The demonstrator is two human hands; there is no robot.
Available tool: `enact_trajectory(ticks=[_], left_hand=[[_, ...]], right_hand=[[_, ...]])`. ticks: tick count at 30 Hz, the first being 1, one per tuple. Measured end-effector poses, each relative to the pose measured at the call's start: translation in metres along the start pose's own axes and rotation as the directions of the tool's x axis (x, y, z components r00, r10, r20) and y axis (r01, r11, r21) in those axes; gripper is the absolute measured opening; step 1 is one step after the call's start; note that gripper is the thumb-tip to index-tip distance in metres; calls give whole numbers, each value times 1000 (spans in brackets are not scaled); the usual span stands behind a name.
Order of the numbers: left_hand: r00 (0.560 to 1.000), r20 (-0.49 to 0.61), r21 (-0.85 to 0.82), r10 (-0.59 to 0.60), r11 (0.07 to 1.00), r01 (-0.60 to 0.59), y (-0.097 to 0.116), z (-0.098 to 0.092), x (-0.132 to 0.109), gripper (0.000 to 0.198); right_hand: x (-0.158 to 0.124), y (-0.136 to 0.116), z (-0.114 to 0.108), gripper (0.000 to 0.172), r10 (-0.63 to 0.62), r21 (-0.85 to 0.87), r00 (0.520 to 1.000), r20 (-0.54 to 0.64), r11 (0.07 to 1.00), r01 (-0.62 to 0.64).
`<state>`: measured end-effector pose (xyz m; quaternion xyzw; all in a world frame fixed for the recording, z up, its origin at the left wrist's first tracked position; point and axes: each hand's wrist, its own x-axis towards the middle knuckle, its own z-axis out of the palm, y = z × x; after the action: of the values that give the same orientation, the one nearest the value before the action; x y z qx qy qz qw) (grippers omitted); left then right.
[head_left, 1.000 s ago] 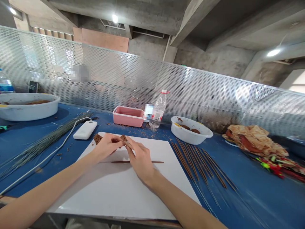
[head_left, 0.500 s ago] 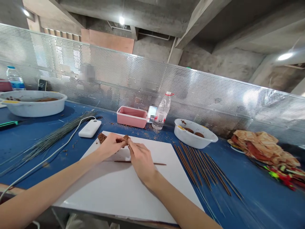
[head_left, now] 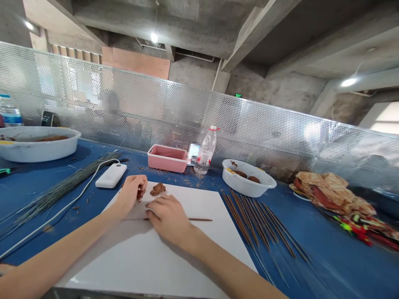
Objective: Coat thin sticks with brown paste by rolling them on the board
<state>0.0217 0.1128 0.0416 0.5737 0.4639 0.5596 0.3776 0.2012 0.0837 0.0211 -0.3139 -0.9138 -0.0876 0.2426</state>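
Note:
My left hand [head_left: 132, 193] is at the far left part of the white board [head_left: 131, 257], its fingers curled inward. What lies inside those fingers is mostly hidden. My right hand [head_left: 170, 220] is palm down over the middle of a thin brown-coated stick [head_left: 201, 219], its fingers loosely bent and apart from the left hand. The stick lies crosswise on the board, its middle covered by the right hand. Just beyond the right fingertips, a crumbly brown dough lump [head_left: 158, 189] rests on the board.
Several brown-coated sticks [head_left: 258, 220] lie right of the board. Behind stand a pink box [head_left: 167, 159], a plastic bottle [head_left: 206, 151] and a white basin [head_left: 249, 182] with brown lumps. Left are a power bank [head_left: 111, 175], thin wires [head_left: 62, 195] and another basin [head_left: 40, 151].
Both hands have come away from the brown lump, which now sits on the board. The left hand moved left and curled; the right hand drew back over the stick. The view shifted slightly.

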Motion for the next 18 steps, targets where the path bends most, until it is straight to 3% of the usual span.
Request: enact_trajectory(ticks=[2,7,10,15,18], left_hand=[[999,-40,-45,-15,999,14,1,0,1,28],[993,-107,-90,-43,995,33,4,1,3,32],[992,-123,-92,-36,995,25,4,-1,7,28],[985,-166,-79,-40,997,27,5,-5,16,24],[981,-190,-51,-29,999,20,7,-7,17,24]], right_hand=[[13,-10,-3,17,-120,-103,985,120,986,133],[41,-34,-7,7,-303,-148,897,323,920,364],[52,-47,-7,18,-349,-150,840,416,885,442],[73,-57,-15,15,-377,-138,703,603,819,557],[78,-59,-31,13,-372,-131,675,638,811,570]])
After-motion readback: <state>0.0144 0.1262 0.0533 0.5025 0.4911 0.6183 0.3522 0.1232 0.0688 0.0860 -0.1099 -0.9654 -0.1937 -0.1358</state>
